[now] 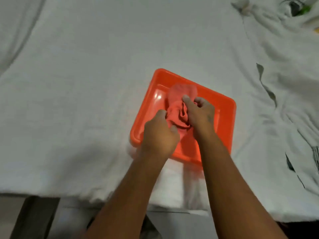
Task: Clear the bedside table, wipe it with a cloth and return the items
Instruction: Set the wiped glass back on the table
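Note:
An orange plastic tray [222,107] lies on the white bed sheet, near the bed's front edge. Bunched over the tray is a pinkish-red cloth [177,107], one loose flap of it reaching toward the tray's far rim. My left hand [159,135] grips the cloth's near-left part with curled fingers. My right hand [199,112] pinches the cloth's right side, thumb and fingers closed on the fabric. Both forearms come in from the bottom of the view. The bedside table is not in view.
The white sheet [86,83] covers most of the view, rumpled at the right. A dark and green object [299,8] lies half buried in folds at the top right. The bed's front edge and a dark frame piece [34,218] show at the bottom left.

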